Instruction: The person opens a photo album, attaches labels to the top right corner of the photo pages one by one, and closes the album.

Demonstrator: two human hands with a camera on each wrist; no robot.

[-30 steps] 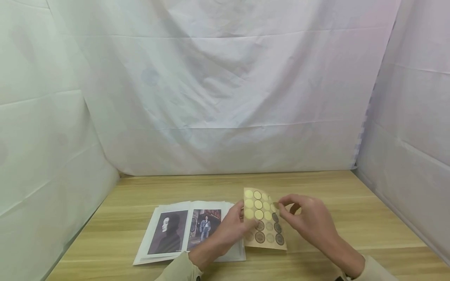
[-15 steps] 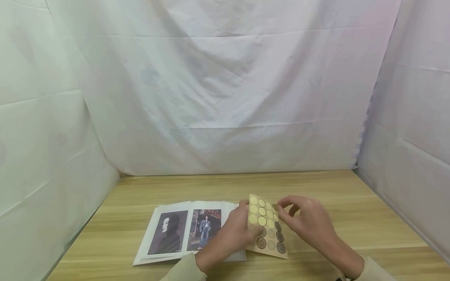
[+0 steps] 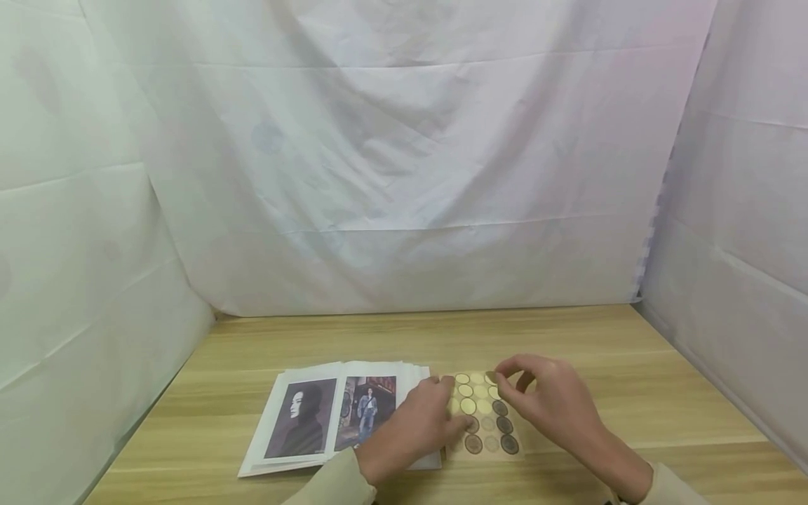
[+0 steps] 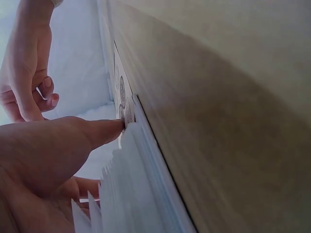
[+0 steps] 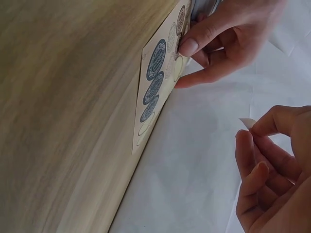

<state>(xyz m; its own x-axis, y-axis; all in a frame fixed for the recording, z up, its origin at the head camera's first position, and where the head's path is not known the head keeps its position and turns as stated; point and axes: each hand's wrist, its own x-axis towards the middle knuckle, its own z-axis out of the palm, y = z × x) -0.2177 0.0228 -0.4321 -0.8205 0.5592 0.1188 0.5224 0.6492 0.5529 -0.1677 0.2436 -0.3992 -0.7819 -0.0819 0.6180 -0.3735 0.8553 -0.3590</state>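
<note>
The sticker sheet point(image 3: 489, 443), kraft-coloured, lies on the table right of the open photo album point(image 3: 259, 449). Its lower part bears round printed stickers; bare yellow circles fill the upper part. My left hand point(image 3: 419, 421) rests on the sheet's left side, thumb point(image 5: 189, 47) pressed onto a printed sticker and index finger stretched along the sheet. Between thumb and index finger my right hand point(image 3: 555, 393) pinches a peeled round sticker point(image 5: 247, 122), held in the air above the sheet's upper right corner. Most of that sticker is hidden by the fingertips.
On the album's pages are a dark portrait photo point(image 3: 303, 419) and a photo of a standing person in denim point(image 3: 367, 410). The wooden table point(image 3: 568, 330) ends at white cloth point(image 3: 391, 266) behind and at both sides.
My left hand has lowered the sticker sheet from a tilted hold in the air down flat onto the table, shifting it slightly right. My right hand keeps pinching the sticker, nearly still.
</note>
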